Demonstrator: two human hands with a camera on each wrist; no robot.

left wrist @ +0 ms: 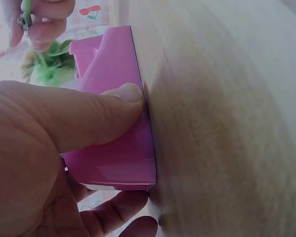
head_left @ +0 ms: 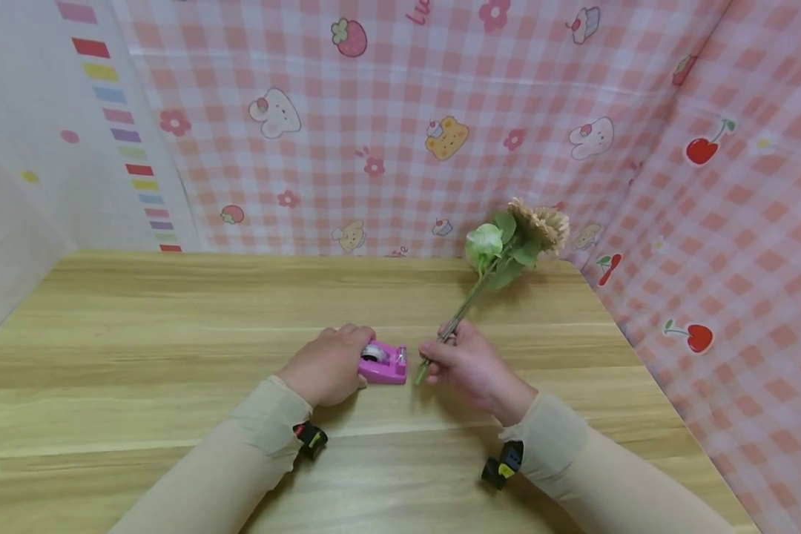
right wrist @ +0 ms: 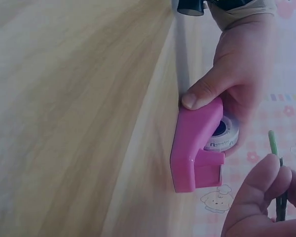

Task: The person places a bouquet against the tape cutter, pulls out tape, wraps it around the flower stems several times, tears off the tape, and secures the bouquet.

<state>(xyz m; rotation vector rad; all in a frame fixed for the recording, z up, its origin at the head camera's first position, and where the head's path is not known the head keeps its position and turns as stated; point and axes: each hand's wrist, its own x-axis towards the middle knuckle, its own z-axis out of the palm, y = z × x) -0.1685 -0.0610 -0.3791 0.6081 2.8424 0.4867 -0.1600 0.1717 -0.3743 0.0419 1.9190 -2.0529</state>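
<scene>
A pink tape dispenser (head_left: 389,370) with a roll of clear tape (right wrist: 226,136) sits on the table, its cutter end toward the right. My left hand (head_left: 330,363) grips its rear, the thumb (left wrist: 101,113) along the near side and the fingers around the far side. Just right of the dispenser, my right hand (head_left: 477,368) pinches the lower stems (head_left: 466,302) of a small flower bunch between thumb and fingers. The bunch leans away to the upper right, with a pale green-white rose (head_left: 484,242), a beige bushy flower (head_left: 541,225) and green leaves (head_left: 505,273).
The wood-grain table (head_left: 173,319) runs back to a pink checked cloth wall (head_left: 320,148). Another checked cloth (head_left: 727,245) hangs along the right edge, and a white cloth (head_left: 27,170) on the left. Small black devices (head_left: 310,439) are strapped at both wrists.
</scene>
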